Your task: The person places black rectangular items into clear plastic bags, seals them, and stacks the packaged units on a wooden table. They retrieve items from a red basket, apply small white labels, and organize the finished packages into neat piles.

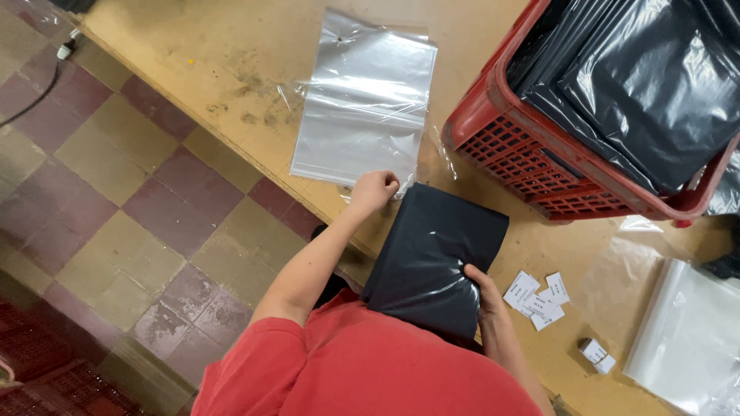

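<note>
Worn yellow-brown wood makes the table (231, 46), and it runs diagonally across the view, with some dark stains near the middle. Beside it the floor (100, 192) has square tiles in dull red and olive colour, and a dark cable (35, 96) lies on them at the upper left.

On the table lies a clear plastic bag (366, 96), flat, with its near edge close to the table border. The left hand (373, 190) is closed like a fist at this near edge; it seems to pinch the plastic, but I cannot tell this for sure. The right hand (486, 296) grips a folded black package (435, 258) on its right side, thumb on top. This package is wrapped in shiny film and is held just in front of the person's chest, over the table edge, between the two hands. Its upper corner is just beside the left hand.

At the upper right stands a red plastic crate (539, 166) with a lattice wall, and inside it are more black packages (655, 85), shiny and stacked. Near the right hand some small white paper labels (537, 299) lie in a loose group on the table, and one small white folded piece (597, 355) is a little apart from them. A stack of clear bags (690, 339) lies at the right border. The person wears a red shirt (370, 370).
</note>
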